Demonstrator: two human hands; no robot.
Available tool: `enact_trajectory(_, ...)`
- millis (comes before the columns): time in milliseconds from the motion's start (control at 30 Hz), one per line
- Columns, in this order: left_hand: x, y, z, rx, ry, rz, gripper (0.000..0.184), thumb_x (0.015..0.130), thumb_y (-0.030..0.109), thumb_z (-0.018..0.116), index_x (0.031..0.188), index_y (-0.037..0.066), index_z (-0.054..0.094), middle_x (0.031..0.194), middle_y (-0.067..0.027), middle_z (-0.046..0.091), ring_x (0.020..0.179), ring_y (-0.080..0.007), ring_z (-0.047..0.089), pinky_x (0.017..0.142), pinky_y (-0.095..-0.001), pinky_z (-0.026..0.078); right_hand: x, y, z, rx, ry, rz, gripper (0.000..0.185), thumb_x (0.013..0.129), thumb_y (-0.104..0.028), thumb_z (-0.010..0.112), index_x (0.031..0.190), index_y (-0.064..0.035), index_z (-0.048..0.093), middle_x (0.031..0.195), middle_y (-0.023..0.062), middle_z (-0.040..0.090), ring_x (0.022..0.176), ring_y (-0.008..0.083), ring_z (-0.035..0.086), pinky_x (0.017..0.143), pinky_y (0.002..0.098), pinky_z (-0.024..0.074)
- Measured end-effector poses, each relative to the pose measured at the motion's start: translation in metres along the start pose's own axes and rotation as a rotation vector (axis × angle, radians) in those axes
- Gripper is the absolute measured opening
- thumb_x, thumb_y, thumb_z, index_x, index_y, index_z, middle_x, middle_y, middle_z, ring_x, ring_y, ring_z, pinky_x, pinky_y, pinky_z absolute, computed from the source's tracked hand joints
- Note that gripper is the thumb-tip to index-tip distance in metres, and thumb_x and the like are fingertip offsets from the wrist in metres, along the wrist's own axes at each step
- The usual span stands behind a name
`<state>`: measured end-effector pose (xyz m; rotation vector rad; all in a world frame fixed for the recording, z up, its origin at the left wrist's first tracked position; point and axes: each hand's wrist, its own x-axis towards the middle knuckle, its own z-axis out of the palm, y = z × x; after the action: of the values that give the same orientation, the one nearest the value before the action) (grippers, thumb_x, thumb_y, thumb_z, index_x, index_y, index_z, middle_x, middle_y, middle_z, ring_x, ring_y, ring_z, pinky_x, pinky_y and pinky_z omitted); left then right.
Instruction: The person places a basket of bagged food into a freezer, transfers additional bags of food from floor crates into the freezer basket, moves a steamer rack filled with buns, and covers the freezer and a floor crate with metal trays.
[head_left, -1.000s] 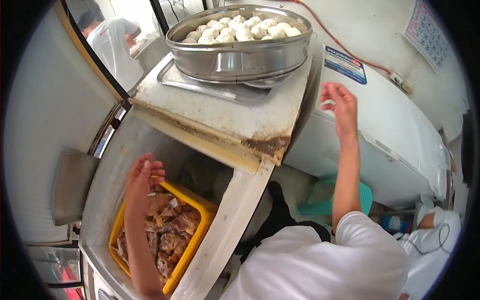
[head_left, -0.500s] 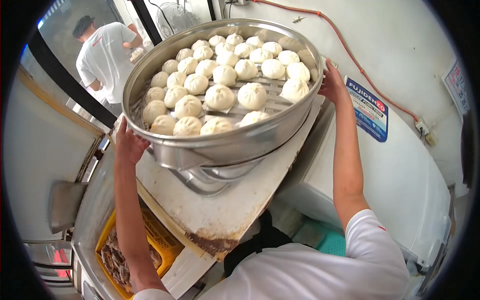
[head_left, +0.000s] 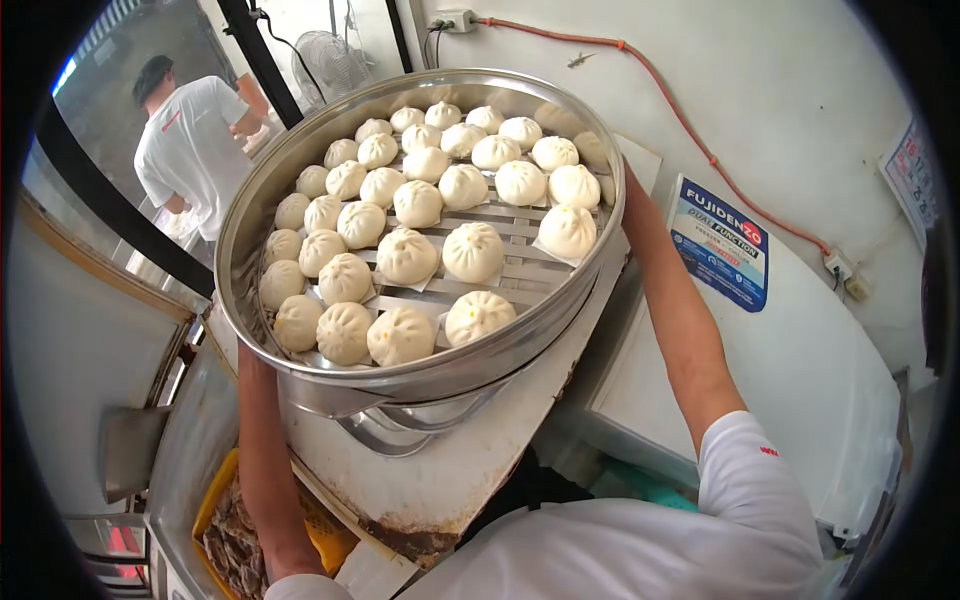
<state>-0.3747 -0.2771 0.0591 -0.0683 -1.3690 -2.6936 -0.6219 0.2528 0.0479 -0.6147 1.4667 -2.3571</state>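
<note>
A large round metal steamer tray (head_left: 420,372), filled with several pleated white steamed buns (head_left: 405,257), is held up between my two hands, tilted toward me. My left hand (head_left: 256,372) is under the near left side of the tray, its fingers hidden by the metal. At the far right side, my right hand (head_left: 632,195) grips the outer wall, fingers mostly out of sight behind it. Small paper squares show beneath some buns, on a slatted base. Below the tray, curved metal pieces (head_left: 395,435) show above the worn white tabletop (head_left: 480,465).
To the right stands a white chest freezer (head_left: 790,370) with a blue label (head_left: 722,240). A yellow crate (head_left: 222,490) sits low at left. Beyond the glass, a person in a white shirt (head_left: 190,145) works near a fan (head_left: 330,65). An orange cable (head_left: 690,130) runs along the wall.
The steamer tray has come closer to me and slightly left, with both hands on it. My left hand has slipped further out of sight beneath it.
</note>
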Motion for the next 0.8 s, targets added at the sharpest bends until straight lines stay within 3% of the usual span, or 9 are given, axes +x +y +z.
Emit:
enact_trajectory(100, 0.000, -0.003, -0.002, 0.001, 0.004, -0.009, 0.061, 0.099, 0.048, 0.039, 0.139, 0.003, 0.044, 0.136, -0.0153, 0.053, 0.121, -0.0302, 0.055, 0.101, -0.0467, 0.047, 0.004, 0.010, 0.002, 0.125, -0.080, -0.011, 0.044, 0.097, -0.032, 0.046, 0.129, -0.0019, 0.052, 0.122, 0.0173, 0.061, 0.107, 0.0302, 0.064, 0.092, 0.0466, 0.0549)
enact_trajectory(200, 0.000, 0.001, -0.003, 0.012, 0.005, -0.012, 0.062, 0.099, 0.050, 0.039, 0.139, 0.003, 0.044, 0.137, -0.0153, 0.053, 0.121, -0.0302, 0.055, 0.102, -0.0466, 0.047, -0.011, 0.007, 0.026, 0.316, -0.024, -0.013, 0.044, 0.098, -0.031, 0.045, 0.130, -0.0019, 0.052, 0.122, 0.0170, 0.061, 0.106, 0.0301, 0.064, 0.091, 0.0461, 0.0551)
enact_trajectory(267, -0.002, 0.009, -0.002, 0.030, 0.018, -0.017, 0.063, 0.099, 0.051, 0.039, 0.140, 0.003, 0.044, 0.137, -0.0153, 0.052, 0.121, -0.0302, 0.055, 0.102, -0.0465, 0.047, -0.029, -0.007, 0.045, 0.141, 0.233, -0.009, 0.043, 0.099, -0.032, 0.042, 0.129, -0.0021, 0.052, 0.122, 0.0164, 0.061, 0.104, 0.0293, 0.065, 0.090, 0.0456, 0.0558)
enact_trajectory(400, -0.010, 0.043, 0.006, 0.098, 0.064, -0.073, 0.065, 0.099, 0.052, 0.039, 0.140, 0.003, 0.043, 0.137, -0.0153, 0.052, 0.122, -0.0301, 0.054, 0.102, -0.0463, 0.046, -0.028, -0.029, 0.037, -0.179, 0.274, 0.032, 0.057, 0.096, -0.046, 0.046, 0.131, -0.0018, 0.051, 0.126, 0.0160, 0.060, 0.112, 0.0284, 0.061, 0.096, 0.0474, 0.0505)
enact_trajectory(467, -0.011, 0.063, 0.010, 0.135, 0.057, -0.130, 0.065, 0.099, 0.053, 0.039, 0.140, 0.003, 0.043, 0.138, -0.0154, 0.052, 0.122, -0.0301, 0.054, 0.103, -0.0461, 0.046, -0.015, -0.039, 0.006, 0.121, 0.078, 0.308, 0.080, 0.086, -0.065, 0.052, 0.136, -0.0019, 0.049, 0.135, 0.0155, 0.054, 0.123, 0.0297, 0.052, 0.104, 0.0498, 0.0403)
enact_trajectory(600, 0.008, 0.073, -0.005, 0.138, -0.048, -0.231, 0.075, 0.095, 0.062, 0.038, 0.142, 0.004, 0.041, 0.140, -0.0150, 0.050, 0.126, -0.0293, 0.050, 0.106, -0.0450, 0.042, -0.012, -0.054, 0.009, 0.217, 0.039, 0.406, 0.070, 0.089, -0.058, 0.052, 0.131, -0.0025, 0.053, 0.128, 0.0167, 0.059, 0.112, 0.0285, 0.061, 0.101, 0.0432, 0.0468)
enact_trajectory(700, 0.011, 0.076, -0.001, 0.214, 0.111, -0.143, 0.060, 0.096, 0.047, 0.047, 0.139, 0.005, 0.046, 0.135, -0.0125, 0.054, 0.120, -0.0287, 0.054, 0.104, -0.0425, 0.042, 0.000, -0.043, 0.004, 0.070, 0.135, 0.450, 0.076, 0.080, -0.062, 0.056, 0.130, -0.0055, 0.054, 0.129, 0.0157, 0.058, 0.112, 0.0315, 0.058, 0.097, 0.0476, 0.0448)
enact_trajectory(800, 0.007, 0.065, 0.015, 0.237, 0.276, -0.022, 0.060, 0.093, 0.050, 0.049, 0.135, 0.008, 0.050, 0.136, -0.0120, 0.053, 0.121, -0.0287, 0.052, 0.104, -0.0436, 0.041, 0.004, -0.032, -0.002, -0.013, 0.250, 0.485, 0.084, 0.067, -0.066, 0.060, 0.130, -0.0100, 0.056, 0.132, 0.0148, 0.055, 0.114, 0.0362, 0.053, 0.093, 0.0539, 0.0417)
